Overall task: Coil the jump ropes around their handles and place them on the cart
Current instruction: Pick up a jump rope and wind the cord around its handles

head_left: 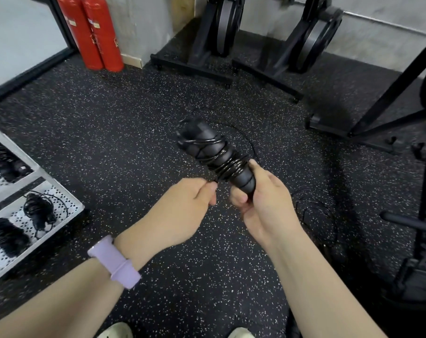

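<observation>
Right hand [258, 201] grips the lower end of the black jump rope handles [214, 154], fingers curled round them, thumb up along the side; the handles tilt up and away to the left from that hand. Thin black rope [227, 164] is wound round the handles in several crossing turns, tightest just above the right hand's thumb. Left hand [187, 206] sits just left of the right hand, close but not touching it, fingers curled and pinching the rope where it comes off the coil; the fingertips are partly hidden, so the exact pinch is hard to see. A loose length of rope arcs out from the far side of the handles and drops behind the right hand. More loose rope [314, 211] lies in loops on the speckled rubber floor [124, 132] just right of the right hand. Purple watch strap [116, 262] on the left wrist. Well to the left of the left hand, the white perforated cart [68, 215] carries coiled jump ropes [38, 211], one bundle near its corner, others further left. Far beyond both hands: two red extinguishers [94, 32] to the left, black machines [221, 32] by the wall.
</observation>
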`<state>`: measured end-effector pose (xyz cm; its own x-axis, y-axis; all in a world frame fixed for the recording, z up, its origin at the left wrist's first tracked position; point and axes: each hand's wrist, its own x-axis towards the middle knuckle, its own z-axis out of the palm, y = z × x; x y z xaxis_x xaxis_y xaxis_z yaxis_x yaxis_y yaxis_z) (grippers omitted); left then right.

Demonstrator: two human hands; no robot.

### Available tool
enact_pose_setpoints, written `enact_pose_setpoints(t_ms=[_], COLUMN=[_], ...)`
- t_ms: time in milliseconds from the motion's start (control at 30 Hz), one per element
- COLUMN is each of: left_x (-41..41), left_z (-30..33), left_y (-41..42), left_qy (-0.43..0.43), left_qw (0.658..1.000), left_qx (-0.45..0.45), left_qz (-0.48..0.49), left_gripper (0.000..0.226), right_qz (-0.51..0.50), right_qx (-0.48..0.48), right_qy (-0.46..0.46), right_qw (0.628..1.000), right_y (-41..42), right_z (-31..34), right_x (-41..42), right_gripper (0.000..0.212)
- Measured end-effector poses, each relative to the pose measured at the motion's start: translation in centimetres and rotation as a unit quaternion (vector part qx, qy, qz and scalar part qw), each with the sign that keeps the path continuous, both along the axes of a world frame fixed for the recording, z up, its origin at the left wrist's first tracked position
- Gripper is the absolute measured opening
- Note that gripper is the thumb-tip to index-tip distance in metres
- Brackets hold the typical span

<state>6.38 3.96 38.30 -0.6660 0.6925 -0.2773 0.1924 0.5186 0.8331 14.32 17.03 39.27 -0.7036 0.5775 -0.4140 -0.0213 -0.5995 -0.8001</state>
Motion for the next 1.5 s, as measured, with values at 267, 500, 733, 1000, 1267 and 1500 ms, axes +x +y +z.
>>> enact_pose_setpoints(t_ms=[267, 500, 733, 1000, 1267, 1500], left_x=[1.0, 2.6, 1.8, -1.2, -1.5, 0.7], left_z=[0.5, 1.5, 1.7, 2.5, 2.1, 2.4], left_y=[-0.4, -0.9, -0.8, -3.4, -2.1, 0.0], left_qy=[0.106, 0.408, 0.456, 0.187, -0.011, -0.021], left_qw=[0.989, 0.879, 0.839, 0.966, 0.998, 0.956], left_qx=[-0.096, -0.24, -0.238, -0.064, 0.057, 0.191], left_qz=[0.041, -0.061, -0.176, -0.167, -0.002, 0.223], left_gripper=[0.032, 0.012, 0.016, 0.02, 0.027, 0.016], right_qz=[-0.014, 0.029, 0.138, 0.322, 0.253, 0.211], right_qx=[0.322, 0.48, 0.528, 0.544, 0.46, 0.256], right_qy=[-0.154, -0.19, -0.224, -0.123, -0.084, -0.057], right_qw=[0.934, 0.856, 0.807, 0.765, 0.847, 0.941], right_y=[-1.2, -1.4, -0.8, -0.8, -0.9, -2.0], right_z=[-1.3, -1.8, -1.9, -1.8, -1.2, -1.0], right_x=[-0.6, -0.6, -0.4, 0.6, 0.8, 0.6], right_gripper=[0.027, 0.021, 0.024, 0.018, 0.037, 0.062])
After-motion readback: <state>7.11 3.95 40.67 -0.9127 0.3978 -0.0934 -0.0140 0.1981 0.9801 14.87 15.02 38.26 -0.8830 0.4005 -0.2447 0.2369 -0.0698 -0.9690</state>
